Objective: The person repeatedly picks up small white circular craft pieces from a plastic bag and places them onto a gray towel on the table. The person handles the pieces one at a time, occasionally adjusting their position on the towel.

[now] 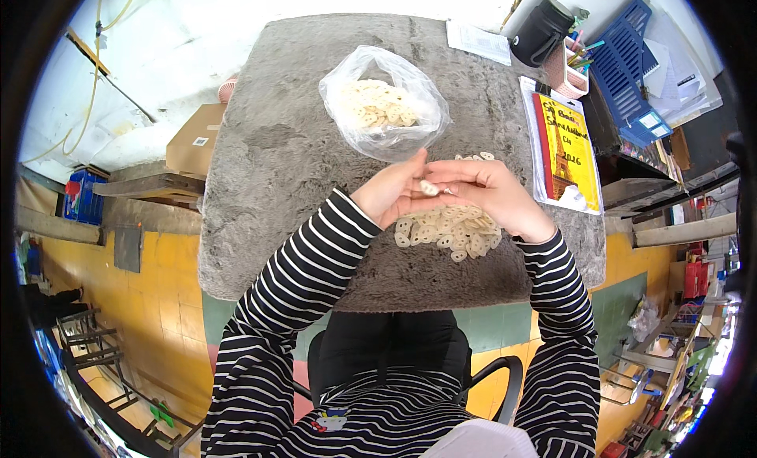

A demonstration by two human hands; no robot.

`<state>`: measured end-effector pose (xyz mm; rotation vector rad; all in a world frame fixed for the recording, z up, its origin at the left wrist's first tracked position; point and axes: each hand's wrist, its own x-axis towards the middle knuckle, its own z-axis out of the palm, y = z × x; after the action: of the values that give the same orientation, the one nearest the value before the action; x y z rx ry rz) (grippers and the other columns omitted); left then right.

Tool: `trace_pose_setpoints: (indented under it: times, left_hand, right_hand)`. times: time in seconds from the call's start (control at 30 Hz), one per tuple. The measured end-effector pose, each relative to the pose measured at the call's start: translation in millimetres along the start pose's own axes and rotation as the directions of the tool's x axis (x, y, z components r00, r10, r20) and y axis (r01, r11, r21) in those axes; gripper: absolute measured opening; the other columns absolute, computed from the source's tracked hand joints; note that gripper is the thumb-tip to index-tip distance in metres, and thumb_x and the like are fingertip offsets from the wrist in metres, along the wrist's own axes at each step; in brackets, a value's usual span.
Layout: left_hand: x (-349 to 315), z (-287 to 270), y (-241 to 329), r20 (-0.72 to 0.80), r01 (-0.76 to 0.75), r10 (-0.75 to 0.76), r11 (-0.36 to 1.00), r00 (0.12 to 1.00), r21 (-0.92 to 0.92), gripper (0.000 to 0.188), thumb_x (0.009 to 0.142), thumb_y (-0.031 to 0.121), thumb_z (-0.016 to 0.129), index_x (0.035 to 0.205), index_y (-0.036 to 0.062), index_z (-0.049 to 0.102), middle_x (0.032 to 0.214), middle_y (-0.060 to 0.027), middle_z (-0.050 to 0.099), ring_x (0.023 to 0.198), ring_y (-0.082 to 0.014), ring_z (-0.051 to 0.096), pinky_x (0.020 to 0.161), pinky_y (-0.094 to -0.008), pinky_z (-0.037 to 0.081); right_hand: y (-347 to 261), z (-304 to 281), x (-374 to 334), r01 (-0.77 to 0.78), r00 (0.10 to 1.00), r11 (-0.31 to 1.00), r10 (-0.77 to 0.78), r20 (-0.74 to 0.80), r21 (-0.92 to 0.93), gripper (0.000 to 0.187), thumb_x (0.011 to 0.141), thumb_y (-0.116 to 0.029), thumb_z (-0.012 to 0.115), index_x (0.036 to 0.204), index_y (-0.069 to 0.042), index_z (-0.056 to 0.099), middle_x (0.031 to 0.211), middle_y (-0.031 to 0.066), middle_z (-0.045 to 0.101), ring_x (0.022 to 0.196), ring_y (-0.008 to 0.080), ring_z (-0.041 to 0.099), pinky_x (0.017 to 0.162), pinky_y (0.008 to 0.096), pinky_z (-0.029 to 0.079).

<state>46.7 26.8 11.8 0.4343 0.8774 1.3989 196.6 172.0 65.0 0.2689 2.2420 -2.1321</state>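
Observation:
My hands meet over a grey plush-covered table (268, 142). A small flat cream piece with holes (428, 188) rests at the fingers of my left hand (392, 191), which is turned palm up and half curled. From the other side my right hand (497, 194) bends over it, thumb and fingertips closed on a cream piece by the left fingers. Under and beside my hands spreads a loose pile of similar oval pieces (453, 231), partly hidden by them. Farther off, a clear plastic bag (430, 115) lies with its mouth spread, holding more such pieces (378, 104).
At the right edge lies a yellow notebook (564, 146) in a clear sleeve. Behind it stand a pink pen basket (566, 67), a black cylindrical container (542, 32) and a blue file rack (623, 71). White papers (479, 41) lie at the far edge. A cardboard box (193, 142) is left of the table.

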Motion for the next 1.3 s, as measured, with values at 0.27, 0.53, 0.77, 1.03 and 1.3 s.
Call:
trace_pose_setpoints:
  times: [0.27, 0.53, 0.77, 1.03, 1.3]
  left_hand:
    - [-3, 3, 2, 0.046, 0.037, -0.031, 0.99, 0.998, -0.136, 0.053, 0.107, 0.031, 0.046, 0.136, -0.0119, 0.045, 0.131, -0.0204, 0.057, 0.122, -0.0243, 0.06, 0.105, -0.0284, 0.052]
    - [-1, -5, -2, 0.06, -0.077, 0.082, 0.994, 0.995, -0.08, 0.04, 0.099, 0.01, 0.061, 0.133, -0.0085, 0.053, 0.124, -0.0166, 0.064, 0.112, -0.0189, 0.065, 0.097, -0.0248, 0.055]
    - [0, -8, 0, -0.235, -0.262, 0.284, 0.957, 0.929, 0.123, 0.025, 0.096, 0.009, 0.066, 0.116, -0.0061, 0.067, 0.103, -0.0115, 0.072, 0.092, -0.0155, 0.071, 0.086, -0.0248, 0.058]
    - [-15, -11, 25, -0.16, -0.454, 0.681, 0.625, 0.714, 0.635, 0.027, 0.097, 0.006, 0.061, 0.122, -0.002, 0.067, 0.107, -0.0155, 0.074, 0.091, -0.0179, 0.073, 0.08, -0.0268, 0.06]
    - [-54, -49, 83, -0.308, -0.472, 0.709, 0.671, 0.634, 0.572, 0.027, 0.101, 0.024, 0.06, 0.107, 0.002, 0.074, 0.066, 0.0012, 0.061, 0.052, -0.0043, 0.047, 0.051, -0.0191, 0.035]
  right_hand:
    - [-12, -2, 0, -0.104, 0.973, 0.985, 0.129, -0.194, 0.138, 0.037, 0.097, -0.002, 0.06, 0.133, 0.004, 0.058, 0.121, 0.0166, 0.068, 0.109, 0.0193, 0.068, 0.091, 0.0272, 0.056]
    - [-5, -5, 4, -0.033, 0.931, 0.998, 0.051, -0.362, 0.056, 0.026, 0.095, -0.006, 0.065, 0.119, 0.004, 0.068, 0.104, 0.0112, 0.073, 0.091, 0.012, 0.068, 0.078, 0.0231, 0.055]
    - [6, 12, 14, 0.03, 0.932, 0.978, -0.102, -0.347, -0.207, 0.019, 0.09, -0.003, 0.07, 0.108, 0.003, 0.071, 0.09, 0.0066, 0.073, 0.078, 0.0108, 0.066, 0.071, 0.0241, 0.052]
    - [-30, 19, 52, 0.121, 0.88, 0.694, -0.406, -0.248, -0.709, 0.011, 0.086, -0.004, 0.071, 0.096, 0.002, 0.071, 0.078, 0.0075, 0.068, 0.069, 0.0092, 0.062, 0.062, 0.0245, 0.048]
    - [-48, 0, 105, 0.191, 0.863, 0.575, -0.484, -0.142, -0.796, 0.021, 0.084, -0.014, 0.074, 0.099, 0.001, 0.071, 0.085, 0.0143, 0.072, 0.071, 0.0209, 0.067, 0.067, 0.0336, 0.052]
